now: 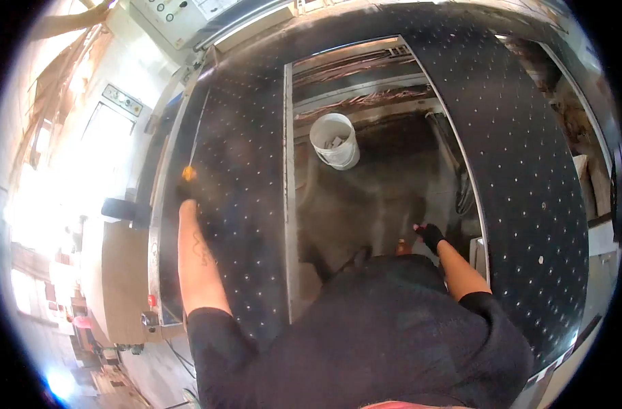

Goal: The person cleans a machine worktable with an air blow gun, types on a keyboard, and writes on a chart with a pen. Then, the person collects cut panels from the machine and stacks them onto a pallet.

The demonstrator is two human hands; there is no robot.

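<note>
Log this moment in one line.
left hand: by yellow item, black surface | right hand: at opening, nothing visibly held | white bucket: seen through opening, holding pieces

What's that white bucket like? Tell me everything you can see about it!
The round white bucket, which looks like plastic, has an open top with a rim, and its thin handle hangs down against the side. Inside lie some pale, chunky scraps, too small to name. It stands on the dull brown-grey floor, inside the opening framed by the black dotted surface. The person's left hand and right hand are both away from it.
</note>
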